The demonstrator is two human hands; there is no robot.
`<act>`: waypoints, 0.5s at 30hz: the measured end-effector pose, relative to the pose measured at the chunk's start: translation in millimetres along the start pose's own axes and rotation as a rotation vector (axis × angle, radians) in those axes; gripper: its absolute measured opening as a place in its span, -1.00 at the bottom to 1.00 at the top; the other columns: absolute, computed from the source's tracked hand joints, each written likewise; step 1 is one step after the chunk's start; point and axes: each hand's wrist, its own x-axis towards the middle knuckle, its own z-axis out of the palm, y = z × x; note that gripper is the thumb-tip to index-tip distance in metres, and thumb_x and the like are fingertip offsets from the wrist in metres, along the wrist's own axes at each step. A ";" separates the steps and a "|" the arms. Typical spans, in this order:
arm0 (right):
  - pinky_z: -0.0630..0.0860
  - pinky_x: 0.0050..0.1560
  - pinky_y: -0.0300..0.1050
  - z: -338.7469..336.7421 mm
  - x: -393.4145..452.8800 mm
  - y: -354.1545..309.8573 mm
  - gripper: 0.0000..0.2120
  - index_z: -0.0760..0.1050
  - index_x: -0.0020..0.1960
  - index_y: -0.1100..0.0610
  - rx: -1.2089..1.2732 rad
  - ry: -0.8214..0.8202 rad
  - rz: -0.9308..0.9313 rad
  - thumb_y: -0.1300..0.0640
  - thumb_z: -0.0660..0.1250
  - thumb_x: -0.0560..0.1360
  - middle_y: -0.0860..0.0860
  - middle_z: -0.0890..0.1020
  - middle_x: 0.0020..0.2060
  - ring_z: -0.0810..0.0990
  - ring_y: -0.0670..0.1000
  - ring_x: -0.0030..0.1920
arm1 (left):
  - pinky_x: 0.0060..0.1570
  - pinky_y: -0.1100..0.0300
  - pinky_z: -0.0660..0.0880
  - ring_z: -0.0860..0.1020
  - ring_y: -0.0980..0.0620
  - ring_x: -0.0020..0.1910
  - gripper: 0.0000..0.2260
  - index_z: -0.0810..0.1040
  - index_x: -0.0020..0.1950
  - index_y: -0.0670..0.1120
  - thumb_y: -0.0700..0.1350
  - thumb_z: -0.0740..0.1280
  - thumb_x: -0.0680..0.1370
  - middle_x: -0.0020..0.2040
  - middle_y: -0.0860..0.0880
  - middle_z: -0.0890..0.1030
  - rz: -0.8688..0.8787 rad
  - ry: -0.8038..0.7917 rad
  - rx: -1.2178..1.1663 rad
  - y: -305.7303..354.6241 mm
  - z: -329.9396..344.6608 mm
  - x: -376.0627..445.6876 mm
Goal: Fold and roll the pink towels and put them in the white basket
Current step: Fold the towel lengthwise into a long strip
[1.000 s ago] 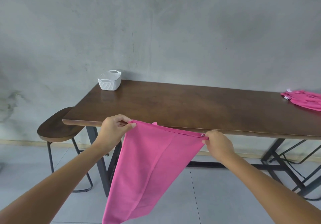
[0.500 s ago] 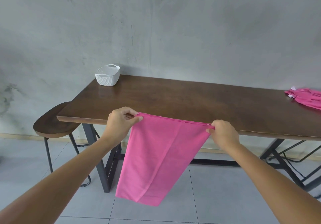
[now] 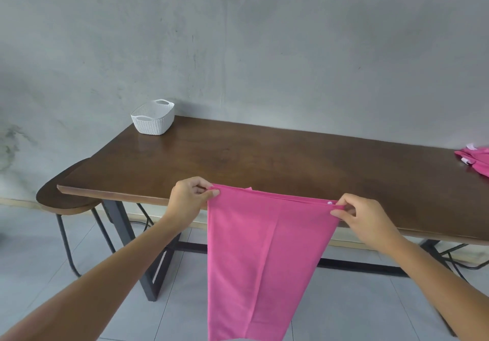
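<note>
The left hand (image 3: pixel 189 203) and right hand (image 3: pixel 363 221) each pinch a top corner of a hanging towel (image 3: pixel 262 261). The basket (image 3: pixel 153 118) looks empty. More towels (image 3: pixel 476 159) wait, so most work is left.

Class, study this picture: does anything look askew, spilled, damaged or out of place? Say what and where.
Nothing looks damaged or spilled. The pink towel hangs straight, both hands pinching its top corners. The white basket stands upright at the table's far left corner. Only the other pink towels lie in a loose heap at the right edge.
</note>
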 end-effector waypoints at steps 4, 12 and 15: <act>0.54 -0.15 -0.04 -1.5 17.1 29.9 -0.89 0.55 -0.10 0.00 -0.044 0.030 0.017 0.08 0.46 0.55 -0.10 0.66 -0.26 0.61 -0.06 -0.21 | 0.03 -0.03 0.64 0.71 -0.05 -0.14 -0.92 0.65 -0.16 -0.11 -0.19 0.52 0.50 -0.17 -0.04 0.73 -0.019 -0.016 0.018 -1.3 35.0 13.5; 0.53 -0.09 -0.09 17.7 40.4 96.6 -0.88 0.54 -0.08 -0.07 0.134 0.081 0.048 0.12 0.43 0.56 -0.16 0.66 -0.28 0.61 -0.12 -0.19 | 0.00 -0.18 0.61 0.65 -0.11 -0.14 -0.83 0.58 -0.18 -0.02 -0.24 0.45 0.55 -0.17 -0.07 0.69 -0.031 0.029 0.053 -24.2 100.1 29.3; 0.51 -0.17 -0.13 32.8 47.6 112.9 -0.87 0.59 -0.15 0.07 0.343 0.116 0.155 0.19 0.38 0.58 -0.04 0.64 -0.37 0.60 -0.06 -0.32 | -0.07 -0.18 0.57 0.58 -0.07 -0.22 -0.72 0.51 -0.14 0.09 -0.30 0.41 0.56 -0.20 -0.08 0.60 -0.031 0.096 0.014 -30.9 123.1 35.3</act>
